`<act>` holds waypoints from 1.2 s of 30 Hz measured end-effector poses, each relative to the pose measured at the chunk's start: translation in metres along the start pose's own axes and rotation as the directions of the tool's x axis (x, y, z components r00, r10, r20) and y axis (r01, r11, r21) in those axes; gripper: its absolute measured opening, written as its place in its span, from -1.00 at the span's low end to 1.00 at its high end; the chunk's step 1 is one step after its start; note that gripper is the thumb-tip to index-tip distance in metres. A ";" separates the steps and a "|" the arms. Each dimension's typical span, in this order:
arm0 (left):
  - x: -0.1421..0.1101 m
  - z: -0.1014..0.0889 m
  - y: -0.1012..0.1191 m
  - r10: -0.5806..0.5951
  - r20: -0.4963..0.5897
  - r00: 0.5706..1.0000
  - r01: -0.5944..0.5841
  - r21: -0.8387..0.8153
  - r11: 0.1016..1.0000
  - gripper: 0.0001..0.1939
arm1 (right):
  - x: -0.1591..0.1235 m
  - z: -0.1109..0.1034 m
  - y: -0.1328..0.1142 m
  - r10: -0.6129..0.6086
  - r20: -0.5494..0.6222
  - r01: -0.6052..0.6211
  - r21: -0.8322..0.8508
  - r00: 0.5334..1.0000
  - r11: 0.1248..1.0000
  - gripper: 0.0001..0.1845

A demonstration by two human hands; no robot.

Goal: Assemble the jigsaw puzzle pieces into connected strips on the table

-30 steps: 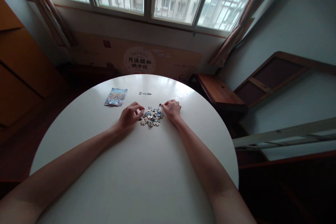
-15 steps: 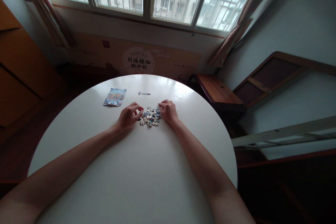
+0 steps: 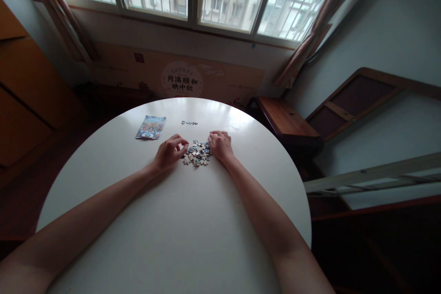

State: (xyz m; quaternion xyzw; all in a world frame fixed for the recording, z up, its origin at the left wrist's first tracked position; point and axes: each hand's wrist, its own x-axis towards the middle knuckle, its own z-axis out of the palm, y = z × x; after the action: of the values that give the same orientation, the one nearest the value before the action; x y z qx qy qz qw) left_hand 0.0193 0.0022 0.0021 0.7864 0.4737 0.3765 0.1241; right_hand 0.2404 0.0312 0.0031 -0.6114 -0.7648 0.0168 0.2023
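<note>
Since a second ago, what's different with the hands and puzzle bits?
The bare right hand moved slightly left, nearer the heap of small blue-and-tan jigsaw pieces. The dark piece beside it no longer shows clearly; I can't tell whether it's held. The bare left hand, blue rectangular picture packet and short row of pieces stayed put.

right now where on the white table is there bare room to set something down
Widest patch: the white table between the left forearm and right forearm, on the near side of the puzzle-piece pile. Another runs from the right hand to the table's right edge. Crowded: the pile, with the left hand and right hand on either side.
</note>
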 end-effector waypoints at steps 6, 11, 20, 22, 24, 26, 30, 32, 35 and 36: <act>0.000 0.000 0.001 -0.001 -0.005 1.000 0.001 0.006 1.000 -0.78 | 0.008 0.004 0.001 0.135 0.059 -0.133 -0.048 0.989 0.990 -0.47; 0.000 0.002 0.000 -0.003 -0.009 1.000 0.003 0.003 1.000 -0.78 | 0.019 0.004 0.003 0.184 0.159 -0.169 -0.102 0.970 0.980 -0.31; 0.001 0.005 -0.001 -0.014 -0.012 1.000 0.013 -0.018 1.000 -0.79 | 0.051 0.008 0.010 0.208 0.195 -0.178 -0.158 0.959 0.971 -0.29; 0.001 0.005 0.000 -0.013 -0.014 1.000 0.013 -0.012 1.000 -0.79 | 0.054 0.010 0.012 0.200 0.189 -0.172 -0.153 0.961 0.973 -0.28; 0.001 0.005 0.001 -0.011 -0.010 1.000 0.011 -0.009 1.000 -0.79 | 0.054 0.012 0.013 0.194 0.176 -0.170 -0.145 0.965 0.975 -0.28; 0.001 0.004 0.002 -0.009 -0.006 1.000 0.009 -0.008 1.000 -0.79 | 0.054 0.013 0.014 0.192 0.168 -0.170 -0.139 0.967 0.976 -0.28; 0.001 0.004 0.002 -0.012 -0.003 1.000 0.012 -0.007 1.000 -0.79 | 0.053 0.012 0.014 0.193 0.179 -0.170 -0.138 0.965 0.976 -0.29; 0.001 0.004 0.002 -0.013 -0.003 1.000 0.013 -0.005 1.000 -0.79 | 0.053 0.012 0.013 0.195 0.182 -0.171 -0.138 0.964 0.975 -0.29; 0.001 0.005 0.001 -0.012 -0.005 1.000 0.012 0.003 1.000 -0.79 | 0.053 0.012 0.013 0.194 0.188 -0.170 -0.140 0.963 0.976 -0.27; 0.001 0.005 0.001 -0.012 -0.004 1.000 0.012 0.004 1.000 -0.79 | 0.053 0.012 0.013 0.196 0.191 -0.171 -0.143 0.962 0.975 -0.27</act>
State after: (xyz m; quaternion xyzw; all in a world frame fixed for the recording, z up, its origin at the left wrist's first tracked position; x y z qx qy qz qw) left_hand 0.0237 0.0030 -0.0002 0.7829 0.4795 0.3765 0.1238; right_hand 0.2393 0.0871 0.0043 -0.6863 -0.7209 0.0502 0.0817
